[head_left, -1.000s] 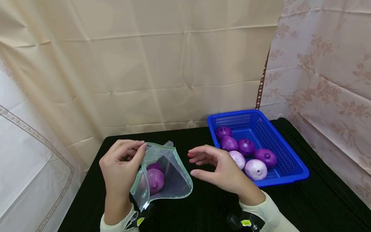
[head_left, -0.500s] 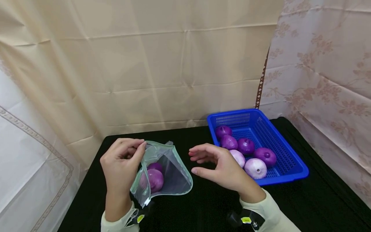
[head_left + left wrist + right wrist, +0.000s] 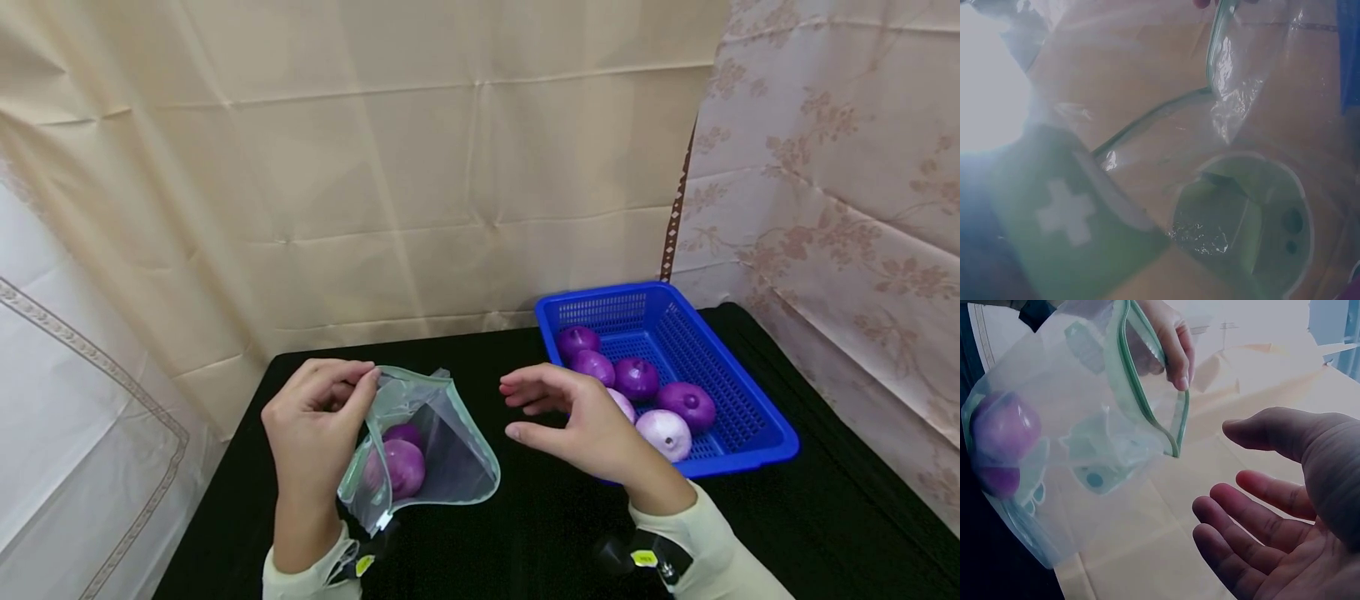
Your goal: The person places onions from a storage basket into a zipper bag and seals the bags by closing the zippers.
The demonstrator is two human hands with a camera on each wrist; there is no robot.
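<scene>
pinching the rim of a clear zip bag (image 3: 457, 450), the left hand (image 3: 315, 442) has its thumb pressed against its fingers at one corner of the mouth, over the dark-covered table (image 3: 540, 542). in the head view the bag is tilted, see-through and edged in pale green, a white slider (image 3: 382, 521) at its lower end; two purple onions (image 3: 405, 471) show inside. apart from it, the right hand (image 3: 577, 417) holds nothing, its fingers loosely bent, just in front of a blue basket (image 3: 750, 433). i count six onions in there, four purple onions (image 3: 686, 407) and two pale onions (image 3: 663, 435), one partly behind the hand; no other view shows these.

in the left wrist view, glare washes out one side, yet the print comes up close: a white cross (image 3: 1066, 212) on green and a rounded green print (image 3: 1254, 219) with two dark dots. fingertips barely enter at the top, so their grip cannot be told there.

in the right wrist view, the bag's green zip (image 3: 1132, 381) runs along its mouth, and both onions sit behind cloudy film. the right hand's fingers are spread, thumb well apart, touching nothing.
</scene>
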